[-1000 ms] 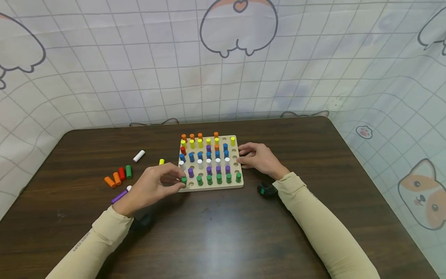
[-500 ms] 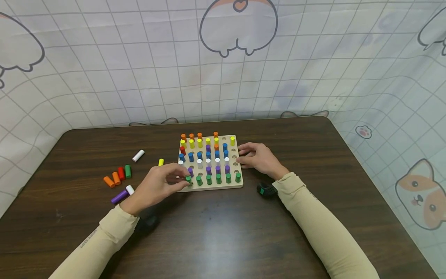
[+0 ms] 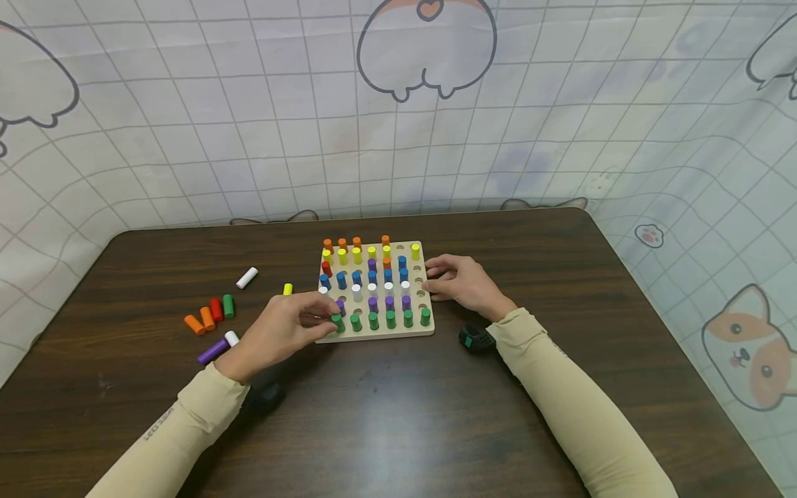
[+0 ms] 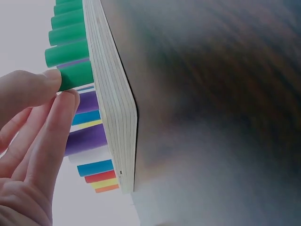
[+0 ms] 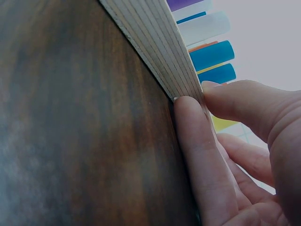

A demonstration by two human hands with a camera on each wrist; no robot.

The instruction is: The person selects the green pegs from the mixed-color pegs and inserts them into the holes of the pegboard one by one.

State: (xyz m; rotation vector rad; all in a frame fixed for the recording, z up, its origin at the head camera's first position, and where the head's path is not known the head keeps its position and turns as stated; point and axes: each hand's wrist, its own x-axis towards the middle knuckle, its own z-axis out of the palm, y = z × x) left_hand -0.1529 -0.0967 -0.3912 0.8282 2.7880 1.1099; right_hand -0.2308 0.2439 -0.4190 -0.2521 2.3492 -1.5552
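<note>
A light wooden pegboard (image 3: 373, 335) sits mid-table with rows of coloured pegs standing in it. My left hand (image 3: 281, 325) is at its front left corner, thumb and fingertips pinching a green peg (image 4: 77, 76). That peg stands upright at the left end of the front row of green pegs (image 3: 390, 319), its lower end right at the board's face. My right hand (image 3: 465, 283) holds the board's right edge. In the right wrist view its thumb (image 5: 235, 99) is at the top edge and a finger (image 5: 197, 141) lies along the layered side. A purple peg (image 3: 340, 308) stands just behind the left fingertips.
Loose pegs lie left of the board: white (image 3: 247, 278), yellow (image 3: 288, 288), green (image 3: 229, 306), red (image 3: 216, 309), orange (image 3: 194, 324) and purple (image 3: 213, 351). A black wrist device (image 3: 476, 339) is by the right cuff. A printed cloth (image 3: 349, 159) hangs behind the table.
My left hand has shifted slightly right with the green peg, from the board's front left corner into line with the green row. My right hand has stayed at the right edge.
</note>
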